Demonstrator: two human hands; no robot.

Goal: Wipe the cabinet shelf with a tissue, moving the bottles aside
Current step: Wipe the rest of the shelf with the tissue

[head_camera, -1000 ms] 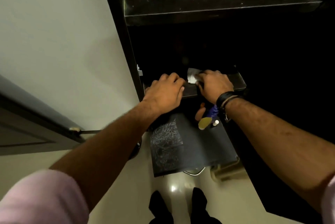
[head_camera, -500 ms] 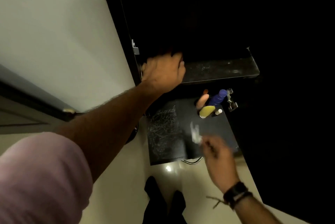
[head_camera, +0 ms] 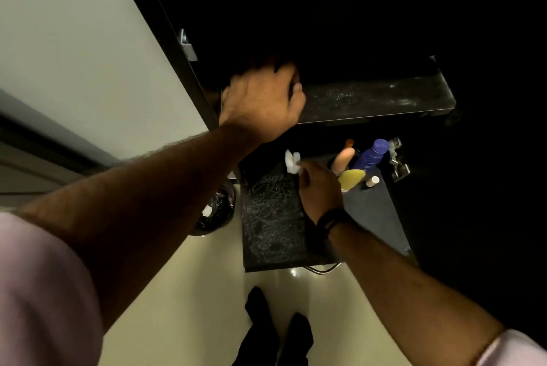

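Up at the cabinet, the left hand [head_camera: 262,102] is resting curled on the upper shelf [head_camera: 376,97]. Below it, the right hand [head_camera: 318,188] is pinching the tissue [head_camera: 292,162]. The bottles [head_camera: 359,163] are standing close by at three o'clock, nearer the right hand.

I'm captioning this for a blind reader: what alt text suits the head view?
Right hand pinches a white tissue above the lower shelf beside bottles; left hand rests on the dark upper shelf.
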